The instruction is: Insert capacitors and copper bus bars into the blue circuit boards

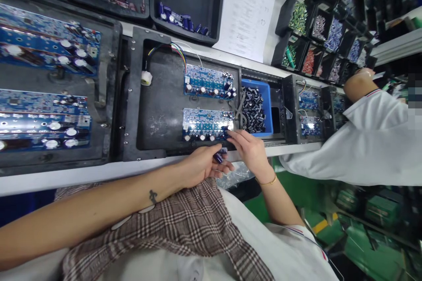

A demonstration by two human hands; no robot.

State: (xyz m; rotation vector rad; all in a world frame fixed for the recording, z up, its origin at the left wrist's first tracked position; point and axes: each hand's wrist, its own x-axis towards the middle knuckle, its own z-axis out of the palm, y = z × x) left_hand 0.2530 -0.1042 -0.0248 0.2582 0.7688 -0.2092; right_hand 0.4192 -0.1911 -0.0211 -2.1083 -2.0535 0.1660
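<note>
My left hand (206,164) is closed loosely around a few dark purple capacitors (218,157), just below the tray's front edge. With its fingertips pinched, my right hand (249,149) reaches the lower right corner of the nearer blue circuit board (207,124). A small dark capacitor, mostly hidden, shows at those fingertips. Round capacitors stand along this board's front edge. Behind it lies a second blue circuit board (209,82), with coloured wires running to a white connector (146,78). Both boards sit in a black tray (158,118).
A blue bin (268,114) full of dark capacitors stands right of the boards. Larger boards lie in another black tray (114,96) at left. Black bins (219,9) and printed sheets (249,4) are behind. At right, a co-worker's sleeve (372,131) reaches over the line beside parts bins.
</note>
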